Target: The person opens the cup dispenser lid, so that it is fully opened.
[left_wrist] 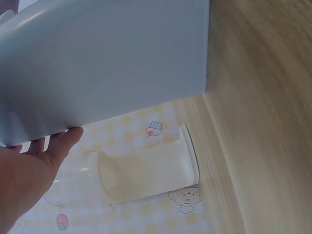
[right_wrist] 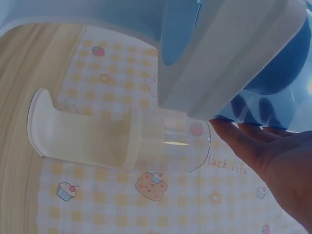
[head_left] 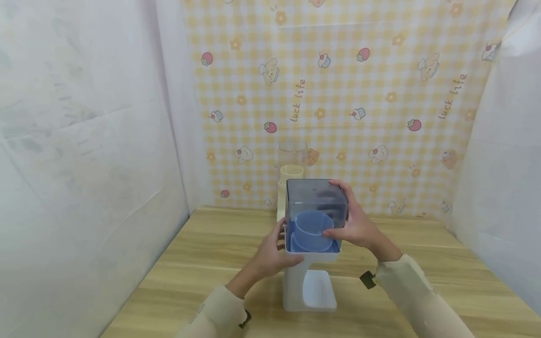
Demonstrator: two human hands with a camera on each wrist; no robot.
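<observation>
A white dispenser (head_left: 293, 286) with a blue round insert (head_left: 313, 230) stands upright on the table, topped by a tinted see-through box (head_left: 314, 191). My left hand (head_left: 268, 256) holds its upper left side, thumb along the white rim and fingers round the side. My right hand (head_left: 358, 225) grips the see-through box from the right, thumb on its front and fingers at its far side. In the left wrist view my left fingers touch the grey-white body (left_wrist: 112, 63). The right wrist view has my right hand (right_wrist: 273, 156) against the see-through box (right_wrist: 287, 109).
Behind the dispenser, close to the patterned cloth (head_left: 363, 136), stands a cream dispenser (right_wrist: 92, 139) with a clear cylinder (right_wrist: 183, 141) on top. White sheets (head_left: 84, 155) hang at both sides of the wooden table (head_left: 220, 234).
</observation>
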